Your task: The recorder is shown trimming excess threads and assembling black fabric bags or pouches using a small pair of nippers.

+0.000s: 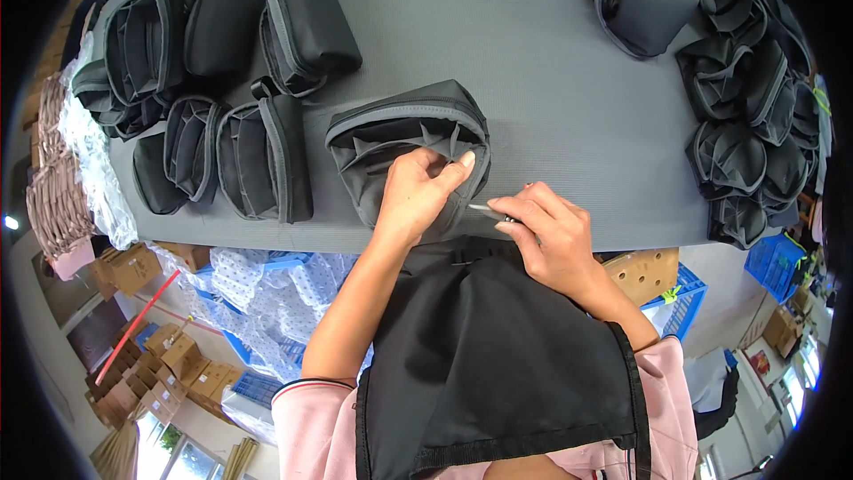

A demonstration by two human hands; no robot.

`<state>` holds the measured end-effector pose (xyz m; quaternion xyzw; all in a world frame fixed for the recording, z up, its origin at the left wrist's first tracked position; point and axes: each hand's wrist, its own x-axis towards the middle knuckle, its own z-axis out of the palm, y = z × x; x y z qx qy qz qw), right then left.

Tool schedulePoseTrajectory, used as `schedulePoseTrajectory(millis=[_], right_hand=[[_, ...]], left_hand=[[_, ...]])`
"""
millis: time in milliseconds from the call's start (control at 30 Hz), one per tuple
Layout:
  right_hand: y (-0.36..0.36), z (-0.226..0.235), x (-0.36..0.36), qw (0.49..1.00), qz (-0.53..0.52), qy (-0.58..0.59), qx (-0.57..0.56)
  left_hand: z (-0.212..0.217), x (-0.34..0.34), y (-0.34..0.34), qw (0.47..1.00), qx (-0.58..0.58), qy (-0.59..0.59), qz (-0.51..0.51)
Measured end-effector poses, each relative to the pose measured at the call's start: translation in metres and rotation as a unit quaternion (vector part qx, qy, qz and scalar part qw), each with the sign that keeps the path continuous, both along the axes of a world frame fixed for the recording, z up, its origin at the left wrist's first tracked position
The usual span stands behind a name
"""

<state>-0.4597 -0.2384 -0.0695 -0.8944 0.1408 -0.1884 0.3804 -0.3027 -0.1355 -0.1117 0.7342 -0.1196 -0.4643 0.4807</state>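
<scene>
A black zippered pouch (407, 105) with grey trim stands open near the front edge of the table, and divider folds show inside it. My left hand (416, 193) pinches its near rim, the thumb on the edge and the other fingers reaching inside, partly hidden. Just right of the pouch, my right hand (553, 233) is closed around a small metal tool (482, 208). Only the tool's slim silver tip shows clearly, pointing left toward the pouch's near right side; the fingers cover the rest.
Several similar black pouches (311, 18) stand at the left of the grey table (533, 53). More pouches (724, 156) are heaped along the right edge. Below the front edge are blue crates (686, 302) and dotted plastic wrapping (258, 298). A black apron (498, 356) covers my lap.
</scene>
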Motion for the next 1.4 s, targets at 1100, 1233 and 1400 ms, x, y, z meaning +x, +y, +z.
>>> schedulePoseTrajectory(millis=[1100, 1233, 1400], right_hand=[[0.006, -0.003, -0.001, 0.998, -0.057, 0.017, 0.029], [0.009, 0.0, -0.003, 0.986, -0.094, 0.009, 0.139], [0.007, -0.01, -0.001, 0.984, -0.074, 0.029, 0.157]], left_hand=[[0.023, 0.008, -0.015, 0.994, 0.075, -0.005, -0.078], [0.024, 0.008, -0.015, 0.995, 0.067, 0.006, -0.079], [0.023, 0.009, -0.016, 0.995, 0.059, 0.01, -0.074]])
